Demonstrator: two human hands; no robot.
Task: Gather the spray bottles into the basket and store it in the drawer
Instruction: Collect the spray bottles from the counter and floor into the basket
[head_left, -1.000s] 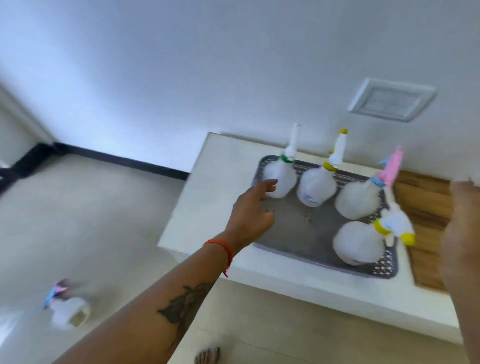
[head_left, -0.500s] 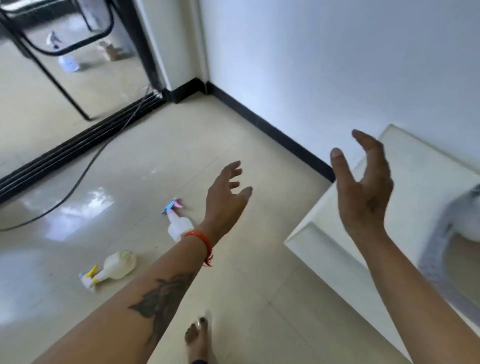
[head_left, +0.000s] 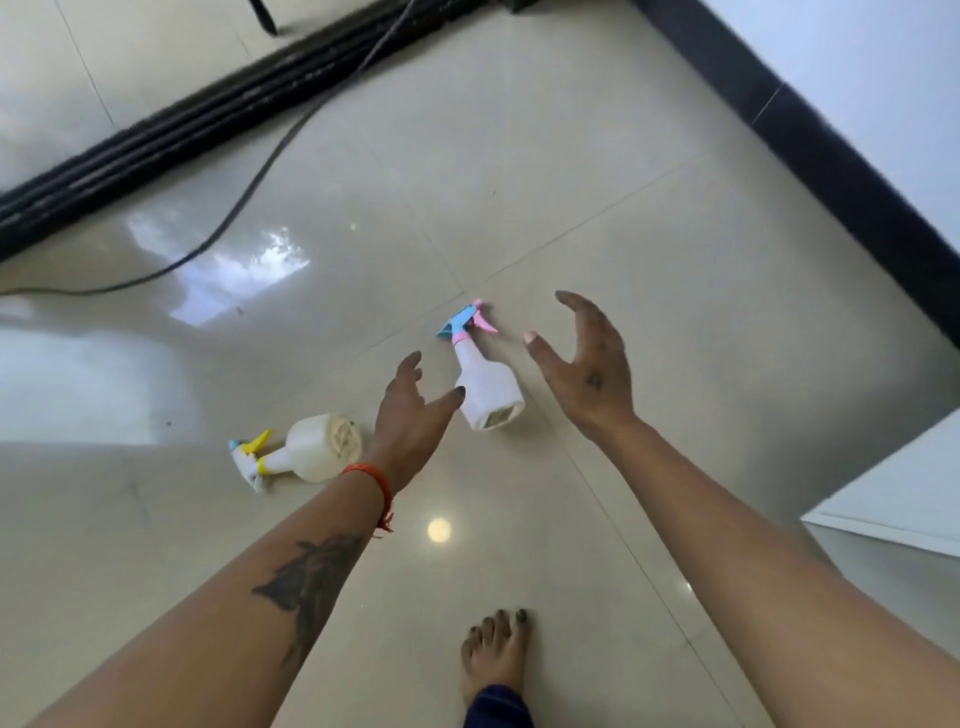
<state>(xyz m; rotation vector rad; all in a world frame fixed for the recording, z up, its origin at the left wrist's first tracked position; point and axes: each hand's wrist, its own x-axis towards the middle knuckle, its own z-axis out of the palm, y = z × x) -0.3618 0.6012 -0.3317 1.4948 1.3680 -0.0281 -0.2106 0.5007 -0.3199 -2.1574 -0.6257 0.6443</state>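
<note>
Two spray bottles lie on the glossy tiled floor. A square white bottle with a pink and blue trigger head (head_left: 485, 382) lies between my hands. A round cream bottle with a yellow trigger (head_left: 306, 454) lies on its side further left. My left hand (head_left: 413, 415), fingers spread and empty, hovers just left of the square bottle, between the two bottles. My right hand (head_left: 584, 366) is open and curved, a little to the right of the square bottle. Neither hand touches a bottle. The basket is out of view.
A corner of the white cabinet top (head_left: 904, 493) shows at the right edge. A black cable (head_left: 249, 182) and a dark door track (head_left: 156, 135) cross the floor at the back. A black skirting board (head_left: 831, 150) runs along the wall. My bare foot (head_left: 496, 654) stands below.
My view has swung from the basket on the cabinet down to the floor. Both hands have moved down toward the square bottle, which now lies between them.
</note>
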